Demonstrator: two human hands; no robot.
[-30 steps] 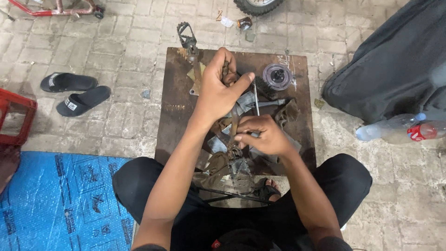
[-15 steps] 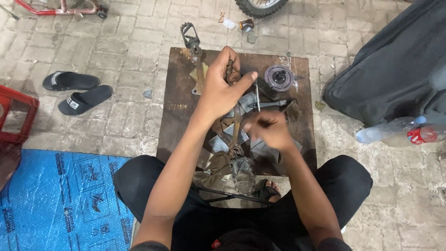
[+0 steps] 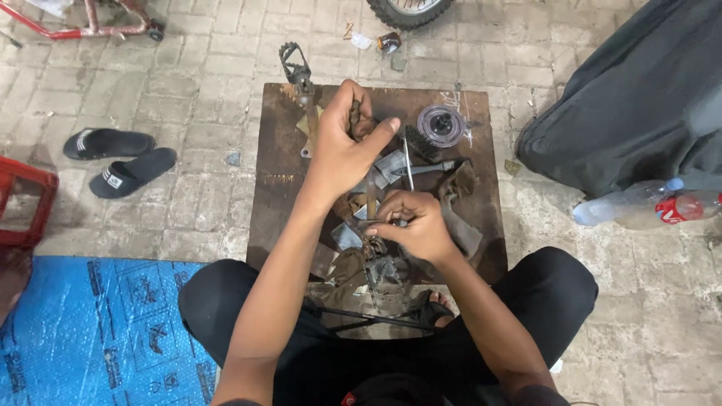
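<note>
Pair of black sandals (image 3: 120, 159) on brick floor (image 3: 210, 75), blue tarp (image 3: 90, 323) near them; red frame (image 3: 83, 26) far side w/ tyre (image 3: 410, 10); plastic bottle (image 3: 647, 207) beside black cloth (image 3: 639, 98)

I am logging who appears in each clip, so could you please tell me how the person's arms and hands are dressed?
Both arms are bare along their whole visible length, with no sleeves in view. The left hand and right hand wear no gloves. No watch, bracelet or ring can be made out. Below the arms, black trousers cover the legs.
</note>
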